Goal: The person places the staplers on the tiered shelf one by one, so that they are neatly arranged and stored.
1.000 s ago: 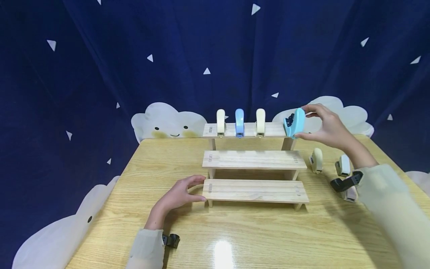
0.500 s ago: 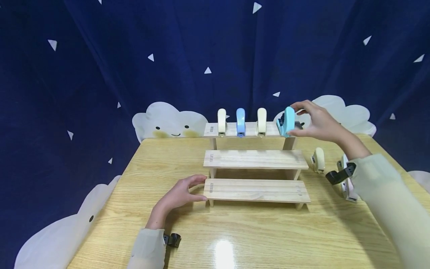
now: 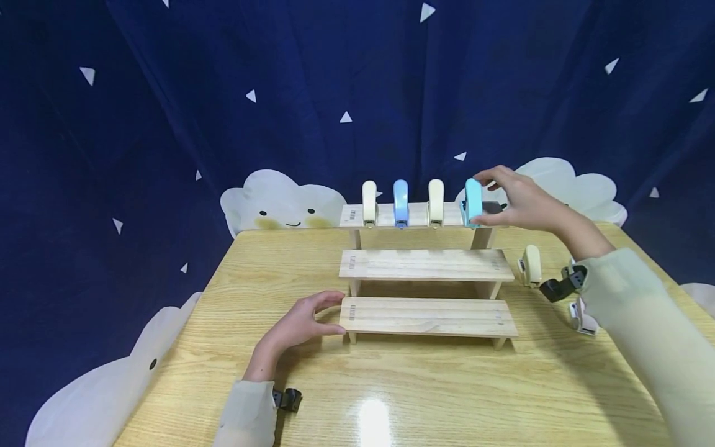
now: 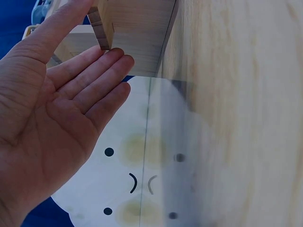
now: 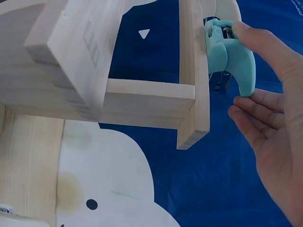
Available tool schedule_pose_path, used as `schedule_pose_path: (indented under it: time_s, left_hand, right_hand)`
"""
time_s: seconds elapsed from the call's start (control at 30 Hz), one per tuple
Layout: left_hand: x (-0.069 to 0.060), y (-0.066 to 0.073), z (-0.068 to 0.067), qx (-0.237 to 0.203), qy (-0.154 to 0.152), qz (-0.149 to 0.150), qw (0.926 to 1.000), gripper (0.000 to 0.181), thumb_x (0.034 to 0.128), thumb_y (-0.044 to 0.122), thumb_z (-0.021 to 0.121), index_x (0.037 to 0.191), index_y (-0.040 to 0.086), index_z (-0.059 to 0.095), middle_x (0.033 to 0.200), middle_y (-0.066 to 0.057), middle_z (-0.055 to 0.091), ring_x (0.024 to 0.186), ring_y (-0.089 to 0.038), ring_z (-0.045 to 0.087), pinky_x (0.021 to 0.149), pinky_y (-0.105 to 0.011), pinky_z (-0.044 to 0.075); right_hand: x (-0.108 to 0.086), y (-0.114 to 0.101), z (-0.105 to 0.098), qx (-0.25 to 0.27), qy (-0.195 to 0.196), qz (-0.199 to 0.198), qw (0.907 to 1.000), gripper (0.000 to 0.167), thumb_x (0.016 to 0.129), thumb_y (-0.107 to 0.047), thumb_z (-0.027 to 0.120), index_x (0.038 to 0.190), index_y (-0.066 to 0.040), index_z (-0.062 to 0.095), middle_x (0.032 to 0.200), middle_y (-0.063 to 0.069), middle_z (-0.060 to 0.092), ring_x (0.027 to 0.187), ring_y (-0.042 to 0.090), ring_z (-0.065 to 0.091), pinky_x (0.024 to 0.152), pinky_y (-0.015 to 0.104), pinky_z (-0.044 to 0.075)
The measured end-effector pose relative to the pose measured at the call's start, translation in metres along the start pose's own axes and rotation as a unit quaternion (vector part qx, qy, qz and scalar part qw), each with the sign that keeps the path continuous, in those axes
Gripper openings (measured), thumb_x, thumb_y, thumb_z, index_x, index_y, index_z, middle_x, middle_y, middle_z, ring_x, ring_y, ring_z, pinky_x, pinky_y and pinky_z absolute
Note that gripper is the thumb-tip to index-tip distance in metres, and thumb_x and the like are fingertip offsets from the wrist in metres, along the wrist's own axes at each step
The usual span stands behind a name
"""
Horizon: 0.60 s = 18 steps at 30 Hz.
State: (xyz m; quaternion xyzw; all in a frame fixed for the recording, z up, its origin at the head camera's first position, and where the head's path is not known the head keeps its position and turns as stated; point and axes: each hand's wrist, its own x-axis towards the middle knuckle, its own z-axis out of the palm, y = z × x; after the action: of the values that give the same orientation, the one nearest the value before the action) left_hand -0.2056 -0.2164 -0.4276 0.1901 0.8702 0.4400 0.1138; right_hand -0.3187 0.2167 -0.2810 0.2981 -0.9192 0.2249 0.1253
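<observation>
A turquoise stapler stands near the right end of the top board of a three-step wooden rack. My right hand pinches this stapler between thumb and fingertips; in the right wrist view the thumb is at the stapler's front end and fingertips touch the handle's end. To its left, on the same board, are a cream stapler, a blue stapler and another cream stapler. My left hand, fingers fairly straight, touches the left end of the lowest board.
Right of the rack, a cream stapler and a pale pink stapler stand on the wooden table. Another stapler is mostly hidden by the right wrist's black camera. Behind hangs a dark blue curtain.
My right hand has carried the turquoise stapler leftward along the top board and turned it from angled to straight, in line with the others. My left hand has stayed put.
</observation>
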Motion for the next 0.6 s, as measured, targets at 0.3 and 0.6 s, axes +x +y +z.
schedule_pose_path:
  time_s: [0.3, 0.6]
  left_hand:
    - [0.0, 0.001, -0.001, 0.001, -0.001, 0.004, 1.0, 0.073, 0.0802, 0.031, 0.081, 0.142, 0.009, 0.048, 0.144, -0.009, 0.055, 0.137, -0.031, 0.049, 0.117, -0.05, 0.038]
    - [-0.001, 0.003, 0.0, 0.007, 0.001, -0.006, 1.0, 0.073, 0.081, 0.033, 0.08, 0.143, 0.011, 0.048, 0.146, -0.01, 0.053, 0.138, -0.031, 0.048, 0.116, -0.05, 0.038]
  right_hand:
    - [-0.003, 0.002, 0.001, -0.011, 0.018, -0.01, 0.9997, 0.082, 0.071, -0.026, 0.088, 0.136, 0.001, 0.047, 0.128, 0.02, 0.054, 0.116, 0.039, 0.053, 0.096, 0.058, 0.047]
    - [-0.028, 0.025, 0.0, 0.012, 0.078, 0.009, 0.9968, 0.078, 0.072, -0.023, 0.087, 0.137, -0.001, 0.048, 0.133, 0.02, 0.055, 0.116, 0.04, 0.054, 0.098, 0.058, 0.043]
